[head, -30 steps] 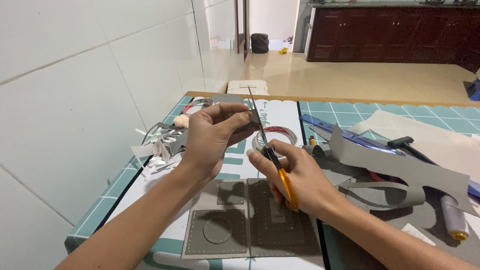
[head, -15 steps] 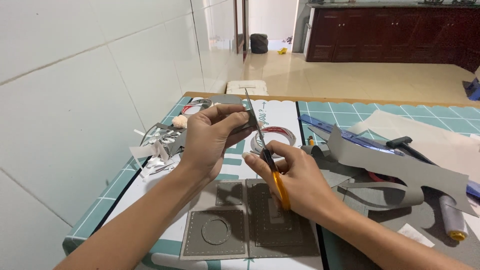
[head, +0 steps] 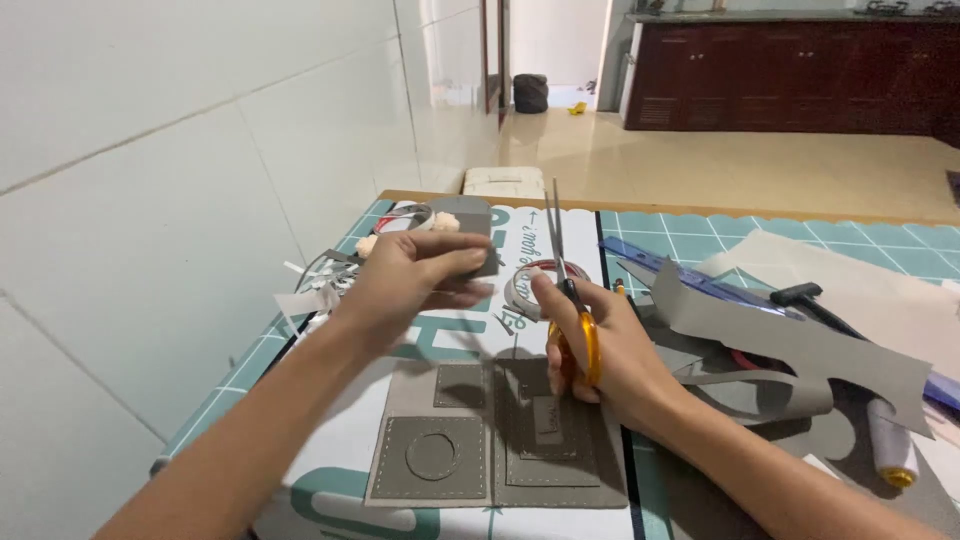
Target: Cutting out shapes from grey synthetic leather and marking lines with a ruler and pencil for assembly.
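Left hand [head: 415, 275] pinches small grey piece [head: 478, 228]; right hand [head: 600, 345] grips orange-handled scissors [head: 566, 290], blades upright, above the table's [head: 700, 225] far edge

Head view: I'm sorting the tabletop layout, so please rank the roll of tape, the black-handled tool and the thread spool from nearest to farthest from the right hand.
From the right hand:
1. Roll of tape, just beyond the fingers, to the left.
2. Black-handled tool, farther right, on the grey sheets.
3. Thread spool, far right, near the picture's edge.
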